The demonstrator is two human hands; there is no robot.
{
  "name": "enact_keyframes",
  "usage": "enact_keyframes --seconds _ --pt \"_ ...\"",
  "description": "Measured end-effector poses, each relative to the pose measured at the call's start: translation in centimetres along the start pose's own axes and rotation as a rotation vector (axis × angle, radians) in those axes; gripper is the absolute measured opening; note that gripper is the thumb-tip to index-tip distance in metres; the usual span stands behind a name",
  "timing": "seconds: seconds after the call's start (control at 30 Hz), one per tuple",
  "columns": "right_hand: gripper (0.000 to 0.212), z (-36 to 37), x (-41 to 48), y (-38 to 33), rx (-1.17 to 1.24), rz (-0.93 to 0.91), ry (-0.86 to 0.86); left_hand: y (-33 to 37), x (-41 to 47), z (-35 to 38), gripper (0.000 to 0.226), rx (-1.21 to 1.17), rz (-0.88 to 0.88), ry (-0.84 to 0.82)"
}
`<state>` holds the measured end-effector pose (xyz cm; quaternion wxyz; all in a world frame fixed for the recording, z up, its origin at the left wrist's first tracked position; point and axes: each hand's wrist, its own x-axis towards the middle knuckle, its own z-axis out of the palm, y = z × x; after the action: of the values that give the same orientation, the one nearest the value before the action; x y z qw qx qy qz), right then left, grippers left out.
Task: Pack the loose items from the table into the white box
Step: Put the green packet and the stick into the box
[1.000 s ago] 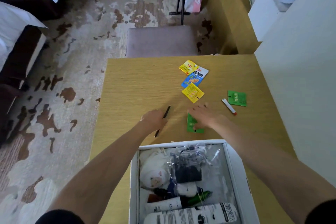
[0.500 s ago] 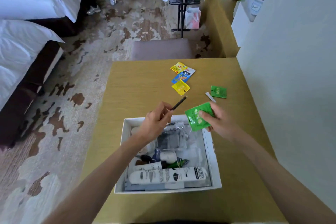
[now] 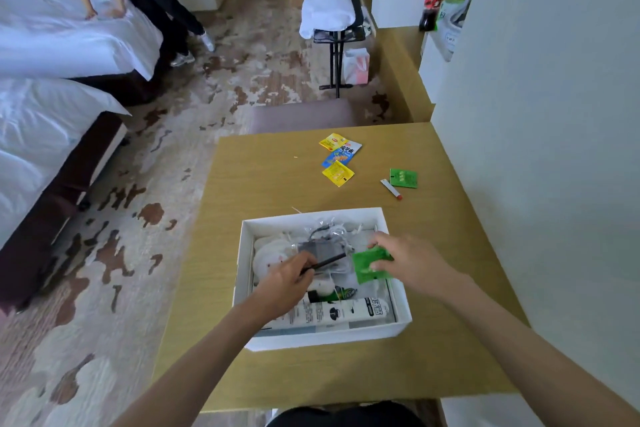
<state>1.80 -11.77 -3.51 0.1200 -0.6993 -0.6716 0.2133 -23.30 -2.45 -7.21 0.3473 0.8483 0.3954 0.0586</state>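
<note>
The white box [image 3: 388, 331] sits on the wooden table [image 3: 263, 184], holding several items, among them a white tube [image 3: 341, 311] and a clear bag. Over the box, my left hand [image 3: 287, 282] pinches a thin black pen [image 3: 327, 263]. My right hand [image 3: 410, 262] grips a green packet [image 3: 369, 265] just above the box's right side. Loose on the table beyond lie two yellow packets [image 3: 337, 173], a blue packet [image 3: 341, 154], another green packet [image 3: 402, 178] and a small white stick with a red tip [image 3: 391, 188].
A white wall [image 3: 540, 149] borders the table's right edge. A grey stool [image 3: 301, 116] stands at the far edge. Beds with white sheets [image 3: 52, 45] line the left, where a person leans over one. A folding rack [image 3: 334, 28] stands further back.
Both hands lifted their items off the table, pen in the left and green packet in the right, and have come down over the box. The view has tilted up toward the room.
</note>
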Motion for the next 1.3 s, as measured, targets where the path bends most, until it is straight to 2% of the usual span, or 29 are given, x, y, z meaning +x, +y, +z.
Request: enact_keyframes --seconds 0.13,0.27,0.37,0.47,0.57,0.67,0.77,0.87,0.93,1.03,1.1,1.17,1.3 --pt "0.028 1.6 1.6 -1.1 -0.265 -0.129 -0.059 -1.3 -0.6 -0.4 0.011 -0.065 0.027 -0.010" --pt "0.026 3.0 1.4 -1.0 -0.477 -0.086 -0.175 -2.5 -1.0 -0.3 0.011 -0.097 0.042 -0.003" --pt "0.015 3.4 1.2 -1.4 -0.701 -0.055 -0.257 -2.7 -0.8 -0.5 0.008 -0.088 0.055 -0.001" --pt "0.016 3.7 1.2 -2.3 -0.839 -0.046 -0.364 -3.0 -0.5 -0.7 0.009 -0.022 0.062 -0.015" --pt "0.019 4.1 0.5 -2.3 -0.922 -0.059 -0.382 -2.8 0.1 -0.8 0.013 0.087 0.100 -0.052" --pt "0.024 4.4 -0.3 -1.9 -0.883 -0.070 -0.297 -2.2 0.8 -0.5 0.016 0.245 0.177 -0.120" --pt "0.027 4.2 -0.6 -1.6 -0.770 -0.073 -0.195 -1.8 1.4 -0.1 0.020 0.365 0.163 -0.179" --pt "0.025 4.1 -0.7 -1.3 -0.665 -0.096 -0.226 -1.8 1.5 -0.2 0.021 0.434 0.208 -0.172" --pt "0.029 4.1 -0.7 -1.4 -0.589 -0.127 -0.243 -2.0 1.0 -0.6 0.025 0.429 0.270 -0.107" --pt "0.038 4.4 -0.2 -1.6 -0.501 -0.179 -0.190 -2.8 -0.3 -1.2 0.018 0.403 0.418 0.129" --pt "0.039 4.5 0.4 -1.7 -0.464 -0.203 -0.240 -3.4 -1.2 -1.5 0.017 0.427 0.439 0.200" --pt "0.042 4.7 1.1 -1.8 -0.454 -0.226 -0.321 -4.1 -1.7 -1.7 0.023 0.468 0.399 0.139" --pt "0.027 4.9 2.3 -1.5 -0.411 -0.298 -0.359 -4.6 -1.7 -2.2 0.031 0.606 0.231 -0.062"
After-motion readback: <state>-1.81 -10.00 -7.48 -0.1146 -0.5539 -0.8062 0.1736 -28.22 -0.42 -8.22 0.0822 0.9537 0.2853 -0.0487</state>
